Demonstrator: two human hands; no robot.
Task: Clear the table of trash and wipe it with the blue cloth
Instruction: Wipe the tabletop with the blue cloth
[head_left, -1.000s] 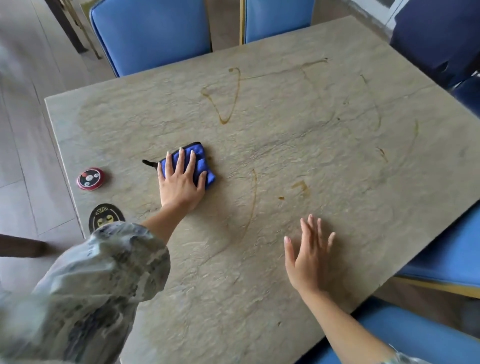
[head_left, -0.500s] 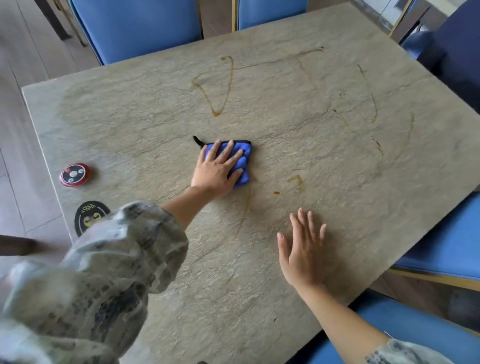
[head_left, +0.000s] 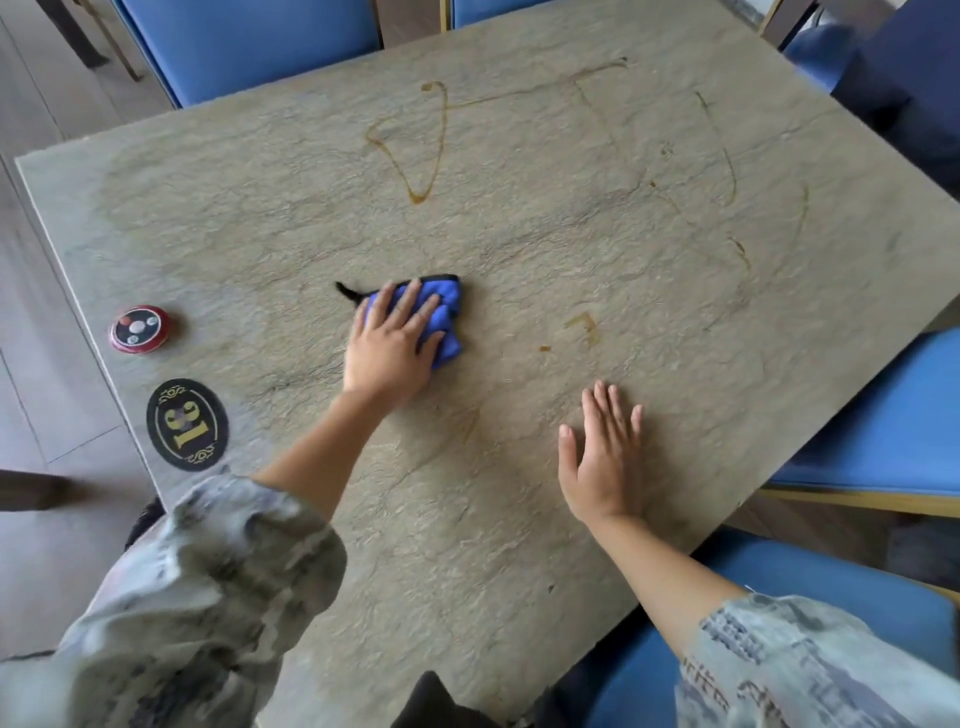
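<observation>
A folded blue cloth (head_left: 447, 317) with a black edge and loop lies near the middle of the stone-patterned table (head_left: 519, 545). My left hand (head_left: 389, 343) presses flat on the cloth and covers most of it. My right hand (head_left: 602, 457) rests palm down on the bare tabletop, fingers spread, holding nothing. Thin brown sauce lines (head_left: 415, 150) run over the far half of the table, and a small brown smear (head_left: 584, 325) lies to the right of the cloth.
A red round call button (head_left: 139, 328) and a black oval number plate (head_left: 187, 423) sit near the table's left edge. Blue chairs (head_left: 249, 41) stand at the far side, and more blue chairs (head_left: 883, 415) are on the right.
My left hand slid the cloth right across the table from the left part to the middle, then slightly back toward me. My right hand stayed flat.
</observation>
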